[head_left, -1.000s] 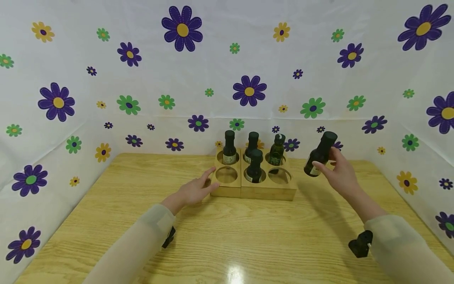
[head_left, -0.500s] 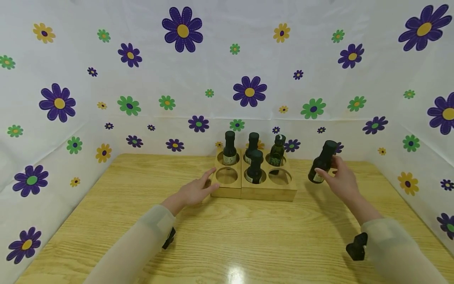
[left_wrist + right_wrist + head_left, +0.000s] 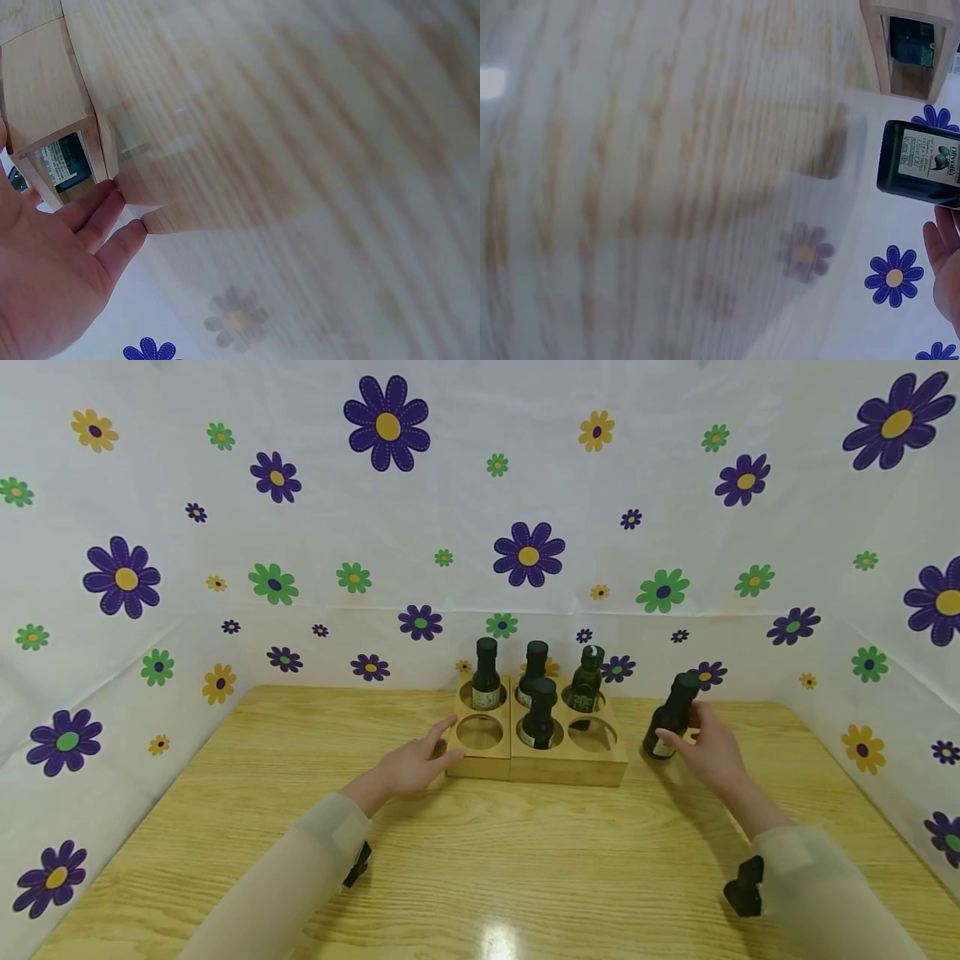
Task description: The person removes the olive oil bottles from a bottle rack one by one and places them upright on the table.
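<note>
My right hand [image 3: 716, 747] holds a dark olive oil bottle [image 3: 670, 720], its black cap up and slightly tilted. In the right wrist view the bottle's base [image 3: 889, 157] is apart from the table, its pale label showing. My left hand [image 3: 408, 766] rests by the left front corner of a wooden bottle rack [image 3: 567, 770], thumb at the front and straight fingers along the side. The left wrist view shows its fingertips [image 3: 135, 227] on the tabletop beside the rack's open end. Dark bottles stand in the rack's back row, including a green one [image 3: 585, 681]; another [image 3: 538, 714] stands front middle.
The wood-grained table [image 3: 480, 860] is glossy and carries reflections. A white cloth [image 3: 450, 493] printed with flowers closes off the back and both sides. Round holes show at the rack's front left and front right. A black wrist camera [image 3: 746, 887] hangs under the right sleeve.
My right hand has lowered the olive oil bottle beside the rack; it first shifted slightly right, then back left, and now tilts less. My left hand and the rack have stayed in place.
</note>
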Motion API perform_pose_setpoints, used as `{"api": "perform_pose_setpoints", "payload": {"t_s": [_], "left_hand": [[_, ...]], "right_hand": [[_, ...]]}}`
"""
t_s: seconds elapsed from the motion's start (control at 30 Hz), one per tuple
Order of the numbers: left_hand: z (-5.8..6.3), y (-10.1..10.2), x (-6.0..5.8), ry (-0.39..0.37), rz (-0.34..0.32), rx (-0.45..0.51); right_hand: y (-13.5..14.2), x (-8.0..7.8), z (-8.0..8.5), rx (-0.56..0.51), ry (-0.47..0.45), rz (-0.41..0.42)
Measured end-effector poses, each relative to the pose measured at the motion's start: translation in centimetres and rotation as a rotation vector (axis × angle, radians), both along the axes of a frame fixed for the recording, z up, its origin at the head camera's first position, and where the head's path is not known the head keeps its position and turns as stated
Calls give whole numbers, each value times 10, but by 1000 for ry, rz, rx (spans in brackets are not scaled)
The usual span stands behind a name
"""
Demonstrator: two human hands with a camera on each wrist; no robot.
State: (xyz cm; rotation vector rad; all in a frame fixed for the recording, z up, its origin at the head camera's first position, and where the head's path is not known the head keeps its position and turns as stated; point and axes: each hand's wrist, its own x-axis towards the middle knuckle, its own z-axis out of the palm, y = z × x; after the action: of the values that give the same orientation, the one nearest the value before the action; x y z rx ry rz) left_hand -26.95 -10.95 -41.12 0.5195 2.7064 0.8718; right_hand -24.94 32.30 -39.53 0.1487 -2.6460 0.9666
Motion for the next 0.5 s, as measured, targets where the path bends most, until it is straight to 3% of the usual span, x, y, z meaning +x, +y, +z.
{"api": "perform_pose_setpoints", "payload": {"t_s": [0.5], "left_hand": [[2, 0, 3, -6, -4, 18]], "right_hand": [[-1, 0, -5, -3, -65, 13]]}}
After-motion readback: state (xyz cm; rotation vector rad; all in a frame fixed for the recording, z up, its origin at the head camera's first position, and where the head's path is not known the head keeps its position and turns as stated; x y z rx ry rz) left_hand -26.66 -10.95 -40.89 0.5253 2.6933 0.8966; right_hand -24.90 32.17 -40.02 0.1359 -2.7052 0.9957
